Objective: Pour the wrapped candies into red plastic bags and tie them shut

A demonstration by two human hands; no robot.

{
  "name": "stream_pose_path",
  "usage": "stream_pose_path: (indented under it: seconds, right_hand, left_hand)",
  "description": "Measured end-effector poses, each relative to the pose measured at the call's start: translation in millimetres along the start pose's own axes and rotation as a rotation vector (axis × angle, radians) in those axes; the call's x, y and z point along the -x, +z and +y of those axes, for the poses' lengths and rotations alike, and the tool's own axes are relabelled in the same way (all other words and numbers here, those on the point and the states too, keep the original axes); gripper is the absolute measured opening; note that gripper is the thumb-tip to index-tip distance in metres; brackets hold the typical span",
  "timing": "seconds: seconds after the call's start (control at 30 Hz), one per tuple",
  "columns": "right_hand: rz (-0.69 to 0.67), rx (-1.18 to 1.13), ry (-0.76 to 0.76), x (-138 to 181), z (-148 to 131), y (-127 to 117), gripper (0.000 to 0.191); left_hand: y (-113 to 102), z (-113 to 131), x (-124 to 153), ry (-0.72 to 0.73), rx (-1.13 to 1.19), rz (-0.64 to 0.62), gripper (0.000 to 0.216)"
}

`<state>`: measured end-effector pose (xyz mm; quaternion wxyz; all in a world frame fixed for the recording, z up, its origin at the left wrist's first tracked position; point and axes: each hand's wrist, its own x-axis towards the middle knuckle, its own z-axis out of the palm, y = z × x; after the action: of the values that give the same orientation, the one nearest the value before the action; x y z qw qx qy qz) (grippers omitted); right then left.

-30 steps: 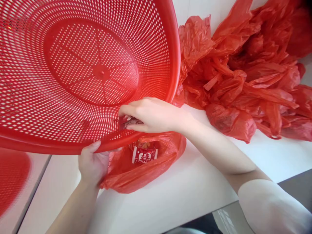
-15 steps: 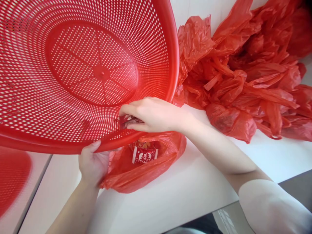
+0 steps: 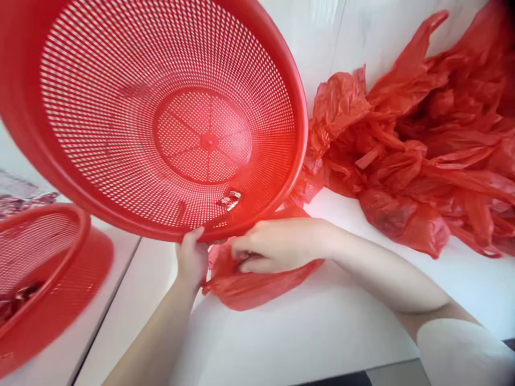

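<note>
A big red plastic mesh basket (image 3: pixel 209 140) is tilted toward me. My left hand (image 3: pixel 192 260) is closed on its lower rim, thumb over the edge, with the red plastic bag (image 3: pixel 261 292) right beside its fingers. Inside the basket, near the lower side, lies a small shiny red-and-white wrapped packet (image 3: pixel 230 200). Below the rim, my right hand (image 3: pixel 277 246) is at the mouth of the bag with its fingers curled inward. Whatever it may hold is hidden, and the bag's contents are covered by this hand.
Several filled red plastic bags (image 3: pixel 402 161) are heaped at the right on the white table (image 3: pixel 322 327). A second red basket (image 3: pixel 80 289) at the left holds dark red wrapped pieces (image 3: pixel 20 303). A narrow seam (image 3: pixel 108 311) runs across the tabletop.
My right hand has moved from inside the basket down to the bag's mouth. The basket is tipped more steeply, and the second basket has come further into view.
</note>
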<state>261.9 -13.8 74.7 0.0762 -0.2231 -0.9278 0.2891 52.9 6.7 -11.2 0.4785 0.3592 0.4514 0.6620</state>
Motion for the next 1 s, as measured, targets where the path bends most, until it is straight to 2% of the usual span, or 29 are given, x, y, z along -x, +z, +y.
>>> stream_pose_path:
  seconds: [0.07,0.13,0.23,0.33,0.37,0.43,0.53,0.67,0.8,0.9,1.0]
  right_hand:
    - [-0.058,0.197,0.243,1.1,-2.3,3.3,0.014]
    - [0.004,0.357,0.391,-0.2,-7.0,1.4,0.014]
    - [0.268,0.414,0.393,-13.3,-11.3,-4.7,0.022]
    - [0.487,0.396,0.383,-39.5,-1.6,-2.5,0.037]
    - [0.500,0.391,0.390,-48.7,4.2,0.6,0.042]
    - [0.442,0.375,0.411,-63.2,15.0,7.8,0.046]
    - [0.346,0.338,0.339,-69.9,20.0,14.2,0.043]
    - [0.341,0.339,0.223,-62.6,9.6,13.4,0.034]
    - [0.374,0.361,0.256,-57.5,2.9,15.0,0.031]
    - [0.412,0.245,0.243,-48.4,-1.7,13.2,0.032]
    - [0.419,0.065,0.153,-32.3,-13.1,6.4,0.033]
  left_hand:
    - [-2.7,0.3,-2.8,0.016,-0.018,0.044,0.026]
    - [-4.6,1.2,-4.1,0.057,-0.044,0.079,0.035]
    - [-5.3,2.7,-2.0,0.083,-0.074,0.067,0.045]
    - [-2.7,6.1,4.2,0.043,-0.036,0.006,0.047]
    - [-1.5,8.2,6.4,0.020,-0.013,-0.014,0.046]
    - [0.5,13.7,9.5,-0.019,0.022,-0.039,0.041]
    - [0.0,24.3,9.8,-0.067,0.027,-0.058,0.032]
    - [-6.6,33.6,6.8,-0.155,0.034,-0.065,0.025]
    - [-14.7,31.3,6.4,-0.198,0.055,-0.068,0.020]
    - [-18.9,27.2,5.8,-0.198,0.018,-0.071,0.020]
    - [-20.7,25.6,4.1,-0.182,-0.018,-0.067,0.022]
